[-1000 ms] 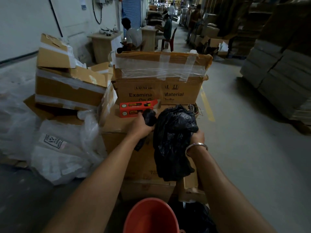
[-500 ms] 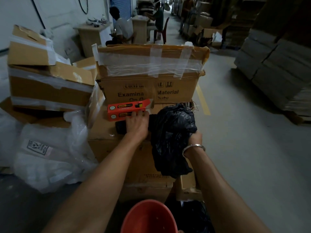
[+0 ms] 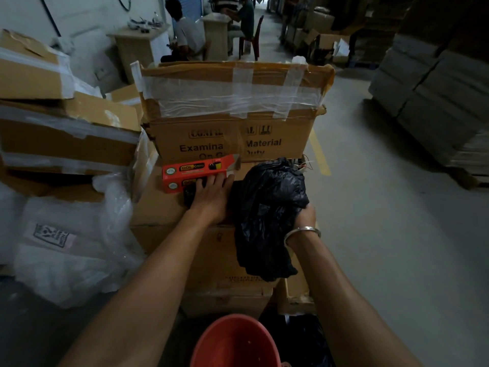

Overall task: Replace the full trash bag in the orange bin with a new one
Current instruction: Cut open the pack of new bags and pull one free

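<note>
right hand (image 3: 304, 215) grips new black bag (image 3: 267, 207), left hand (image 3: 211, 192) flat on roll; next: shake open over orange bin (image 3: 235, 343).

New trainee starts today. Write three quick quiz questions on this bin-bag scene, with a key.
1. True or false: the orange bin already has a bag fitted in it.
2. Which hand grips the loose black bag? A) left hand B) right hand
3. Fill in: the left hand lies on a black roll, fingers against the orange ____.

Key: 1 false, the inside looks bare; 2 B; 3 box.
</note>
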{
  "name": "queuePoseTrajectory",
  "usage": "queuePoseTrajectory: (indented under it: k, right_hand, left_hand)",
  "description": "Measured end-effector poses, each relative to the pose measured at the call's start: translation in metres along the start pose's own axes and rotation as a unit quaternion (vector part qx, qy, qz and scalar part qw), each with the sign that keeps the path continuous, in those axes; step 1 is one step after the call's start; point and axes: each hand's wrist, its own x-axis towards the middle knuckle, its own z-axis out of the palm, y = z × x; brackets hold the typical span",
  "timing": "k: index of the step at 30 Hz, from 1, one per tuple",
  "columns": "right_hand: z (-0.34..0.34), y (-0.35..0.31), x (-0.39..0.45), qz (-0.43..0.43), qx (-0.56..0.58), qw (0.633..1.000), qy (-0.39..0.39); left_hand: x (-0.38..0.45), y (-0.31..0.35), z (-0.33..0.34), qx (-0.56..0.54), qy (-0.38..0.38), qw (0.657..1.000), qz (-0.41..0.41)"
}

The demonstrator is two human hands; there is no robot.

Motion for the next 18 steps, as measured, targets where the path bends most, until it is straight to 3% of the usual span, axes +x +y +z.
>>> queuePoseTrajectory:
  k: [4, 9, 13, 15, 18]
  right_hand:
    - [0.0, 0.007, 0.0, 0.005, -0.019, 1.0, 0.02]
    - [-0.001, 0.0, -0.001, 0.052, 0.019, 0.998, -0.017]
    - [-0.008, 0.004, -0.015, 0.083, 0.072, 0.993, -0.052]
    - [-0.009, 0.003, -0.021, 0.114, 0.165, 0.977, -0.07]
    - [-0.011, 0.002, -0.032, 0.109, 0.171, 0.975, -0.087]
  left_hand:
    - [-0.003, -0.001, 0.002, 0.023, 0.004, 1.0, 0.012]
    - [-0.008, -0.004, -0.004, 0.041, 0.022, 0.999, 0.026]
    - [-0.017, -0.008, -0.015, 0.021, 0.079, 0.995, 0.048]
    - [-0.024, -0.007, -0.02, -0.022, 0.114, 0.992, 0.051]
    - [-0.043, -0.003, -0.021, -0.176, 0.182, 0.967, 0.015]
